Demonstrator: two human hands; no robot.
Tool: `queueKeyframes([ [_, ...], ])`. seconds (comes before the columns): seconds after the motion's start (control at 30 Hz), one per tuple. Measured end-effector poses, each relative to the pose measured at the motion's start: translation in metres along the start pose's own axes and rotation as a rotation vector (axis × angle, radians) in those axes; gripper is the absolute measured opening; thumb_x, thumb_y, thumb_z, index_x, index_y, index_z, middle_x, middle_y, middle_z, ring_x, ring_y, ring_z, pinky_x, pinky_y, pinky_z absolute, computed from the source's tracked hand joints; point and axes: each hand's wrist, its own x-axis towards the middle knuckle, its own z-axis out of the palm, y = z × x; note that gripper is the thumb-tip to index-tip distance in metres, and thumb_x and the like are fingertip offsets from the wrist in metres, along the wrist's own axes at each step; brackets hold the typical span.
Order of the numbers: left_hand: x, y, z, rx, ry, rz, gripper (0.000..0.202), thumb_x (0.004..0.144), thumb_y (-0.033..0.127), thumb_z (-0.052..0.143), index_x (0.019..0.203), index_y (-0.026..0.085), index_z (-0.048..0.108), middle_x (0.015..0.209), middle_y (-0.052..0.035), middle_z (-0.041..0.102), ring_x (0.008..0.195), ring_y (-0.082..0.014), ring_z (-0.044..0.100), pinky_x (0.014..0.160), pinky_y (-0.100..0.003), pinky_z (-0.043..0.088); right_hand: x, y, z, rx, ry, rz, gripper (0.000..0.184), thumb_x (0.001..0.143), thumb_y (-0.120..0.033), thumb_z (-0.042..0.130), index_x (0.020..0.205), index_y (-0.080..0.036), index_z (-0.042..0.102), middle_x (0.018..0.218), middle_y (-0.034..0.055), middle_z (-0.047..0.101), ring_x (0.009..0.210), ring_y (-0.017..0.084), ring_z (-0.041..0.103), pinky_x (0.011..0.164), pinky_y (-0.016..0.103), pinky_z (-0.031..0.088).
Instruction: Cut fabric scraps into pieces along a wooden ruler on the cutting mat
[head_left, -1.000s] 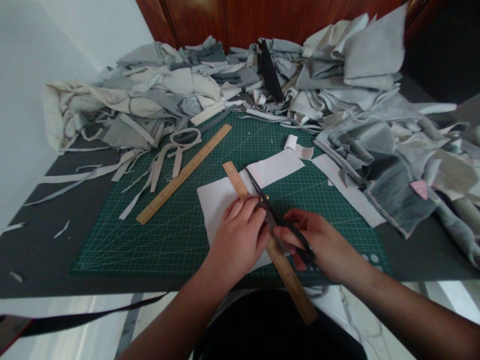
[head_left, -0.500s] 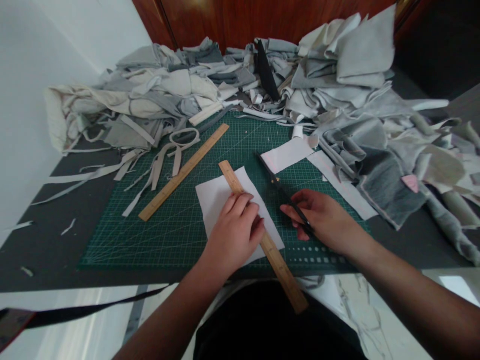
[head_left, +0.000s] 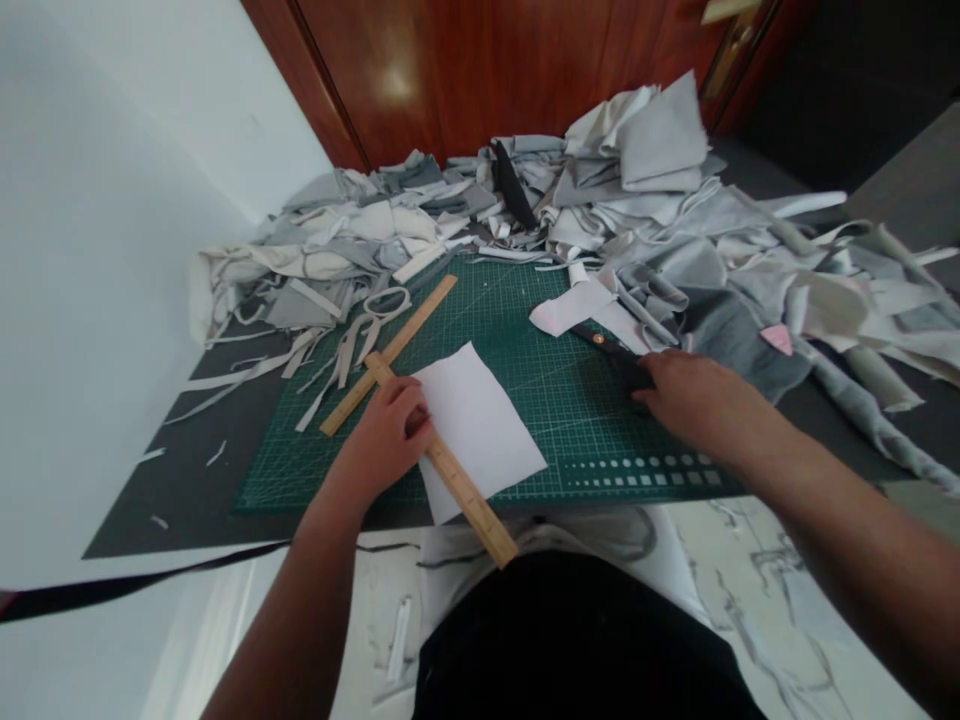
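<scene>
A wooden ruler (head_left: 469, 493) is gripped by my left hand (head_left: 390, 430), with its lower end jutting past the table's front edge. It slants across the left side of a white sheet (head_left: 487, 425), paper or cloth, on the green cutting mat (head_left: 517, 320). My right hand (head_left: 694, 395) is closed on the handles of dark scissors (head_left: 602, 343) at the mat's right side. The scissor tips pass under or behind a curled white piece (head_left: 574, 305) with a pinkish end. My right fingers are partly hidden.
A second wooden ruler (head_left: 420, 320) lies slanted on the mat's left, under the first one's top end. Thin cloth strips (head_left: 349, 355) lie beside it. Heaps of grey and white cloth scraps (head_left: 660, 210) line the back and right, before a wooden door (head_left: 450, 80).
My left hand has shifted the ruler leftward on the sheet. My right hand has moved the scissors away to the right, toward the white scraps. The head view has tilted up.
</scene>
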Motion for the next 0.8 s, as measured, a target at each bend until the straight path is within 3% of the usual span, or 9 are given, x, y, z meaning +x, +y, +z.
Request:
queueKeyframes([
  [0.07,-0.002,-0.004,-0.003,0.004,-0.011,-0.021,0.005,0.085,0.017,0.053,0.086,0.021,0.051,0.126,-0.0127,0.055,0.122,-0.0283,0.056,0.110,-0.048,0.045,-0.008,-0.014,-0.006,0.053,0.073,-0.063,0.027,0.093,-0.018,0.054,0.113,-0.007,0.071,0.109,0.0229,0.073,0.100,0.034,0.071,0.088,0.046,0.054],
  [0.13,-0.002,-0.005,-0.004,0.003,-0.015,-0.032,0.008,0.083,0.016,0.053,0.085,0.022,0.049,0.127,-0.0127,0.055,0.123,-0.0279,0.056,0.110,-0.047,0.045,-0.019,-0.036,-0.006,0.185,0.130,-0.312,0.036,0.097,-0.021,0.052,0.127,-0.011,0.068,0.131,0.0207,0.067,0.120,0.031,0.066,0.103,0.046,0.051],
  [0.23,-0.001,-0.008,-0.004,-0.011,-0.012,-0.008,0.009,0.081,0.015,0.053,0.084,0.022,0.049,0.128,-0.0125,0.055,0.124,-0.0269,0.056,0.111,-0.044,0.044,-0.037,-0.072,0.008,0.368,0.061,-0.789,0.061,0.093,-0.041,0.066,0.148,-0.018,0.054,0.161,0.0136,0.044,0.148,0.028,0.042,0.122,0.045,0.036],
  [0.3,-0.001,-0.014,-0.005,-0.018,-0.010,0.021,0.010,0.080,0.014,0.054,0.084,0.022,0.049,0.129,-0.0127,0.056,0.126,-0.0263,0.056,0.112,-0.043,0.042,-0.047,-0.087,0.024,0.394,0.031,-0.878,0.078,0.087,-0.044,0.074,0.155,-0.017,0.046,0.165,0.0134,0.035,0.153,0.027,0.034,0.125,0.046,0.032],
  [0.4,-0.001,-0.028,-0.012,-0.011,-0.025,0.038,0.013,0.078,0.012,0.056,0.083,0.022,0.050,0.131,-0.0132,0.055,0.129,-0.0257,0.055,0.114,-0.041,0.042,-0.059,-0.090,0.043,0.383,0.076,-0.837,0.070,0.089,-0.032,0.073,0.154,-0.020,0.048,0.162,0.0115,0.043,0.149,0.027,0.041,0.121,0.047,0.039],
  [0.53,-0.005,-0.036,-0.022,0.053,0.001,0.039,0.022,0.077,0.008,0.054,0.096,0.019,0.057,0.138,-0.0158,0.053,0.136,-0.0264,0.051,0.117,-0.044,0.039,-0.081,-0.078,0.053,0.328,0.208,-0.776,0.042,0.095,-0.021,0.062,0.137,-0.020,0.065,0.138,0.0122,0.067,0.115,0.029,0.066,0.097,0.047,0.055],
  [0.67,-0.015,-0.006,-0.023,0.025,-0.013,0.110,0.045,0.075,0.008,0.056,0.119,0.017,0.060,0.147,-0.0151,0.053,0.142,-0.0282,0.046,0.122,-0.051,0.034,-0.096,-0.074,0.046,0.456,0.266,-0.730,0.031,0.099,-0.018,0.052,0.123,-0.020,0.072,0.116,0.0119,0.076,0.099,0.025,0.069,0.089,0.043,0.054],
  [0.8,-0.023,0.038,-0.020,-0.223,-0.234,0.308,0.068,0.073,0.011,0.060,0.140,0.023,0.056,0.153,-0.0100,0.053,0.144,-0.0263,0.048,0.121,-0.048,0.037,-0.080,-0.077,0.025,0.736,0.162,-0.517,0.028,0.104,-0.032,0.047,0.107,-0.019,0.072,0.096,0.0077,0.077,0.089,0.021,0.070,0.084,0.033,0.051],
])
